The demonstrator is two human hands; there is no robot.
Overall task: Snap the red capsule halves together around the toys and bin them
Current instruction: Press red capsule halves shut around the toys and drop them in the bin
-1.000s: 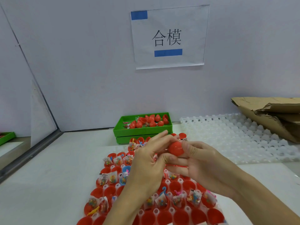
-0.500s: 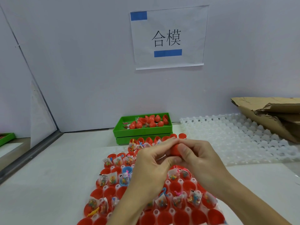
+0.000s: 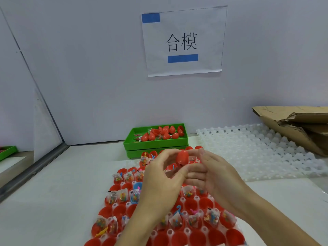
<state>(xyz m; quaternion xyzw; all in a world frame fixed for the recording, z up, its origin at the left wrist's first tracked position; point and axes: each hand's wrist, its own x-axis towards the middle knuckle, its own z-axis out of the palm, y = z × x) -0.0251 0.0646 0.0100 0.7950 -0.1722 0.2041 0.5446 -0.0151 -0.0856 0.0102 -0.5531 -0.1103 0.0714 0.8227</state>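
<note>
A glossy red plastic egg-shaped capsule (image 3: 182, 157) is held upright between both hands, pinched by the left hand (image 3: 160, 181) and the right hand (image 3: 215, 176). Below the grip lies a clear plastic tray of red halves (image 3: 195, 233); beyond it, a green plastic bin (image 3: 156, 143) is seen holding closed capsules.

Both forearms reach in from the bottom edge and meet at the middle of the view, raised off the surface. The left hand (image 3: 159, 180) shows its back to the camera, fingers curved, thumb and fingertips pinching toward the right. The right hand (image 3: 215, 176) faces it, fingers curled inward, index and thumb pinching high, knuckles touching the left hand's fingertips
</note>
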